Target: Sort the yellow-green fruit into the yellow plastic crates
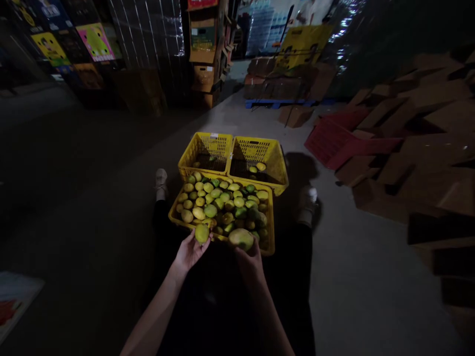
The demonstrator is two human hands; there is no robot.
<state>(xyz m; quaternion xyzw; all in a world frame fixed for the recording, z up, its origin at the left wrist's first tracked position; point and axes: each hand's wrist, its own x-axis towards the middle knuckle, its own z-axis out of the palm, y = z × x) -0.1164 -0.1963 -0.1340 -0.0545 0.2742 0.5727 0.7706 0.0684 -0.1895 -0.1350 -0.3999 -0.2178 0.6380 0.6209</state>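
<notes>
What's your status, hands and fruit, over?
Left hand: holding small yellow-green fruit. Right hand: holding bigger fruit. Fruit-filled yellow crate ahead. Nothing visibly blocking hands.

Free abv fruit [211,211]; crate walls [277,165] fwd.

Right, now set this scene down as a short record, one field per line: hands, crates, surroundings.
Left hand: holds a yellow-green fruit
Right hand: holds a larger fruit
Near crate: yellow, filled with green and yellow fruits
Far left crate: yellow, few fruits visible
Far right crate: yellow, few fruits visible
Right side: red crate, cardboard boxes
Background: blue pallet, loaded
Light: dim
</notes>
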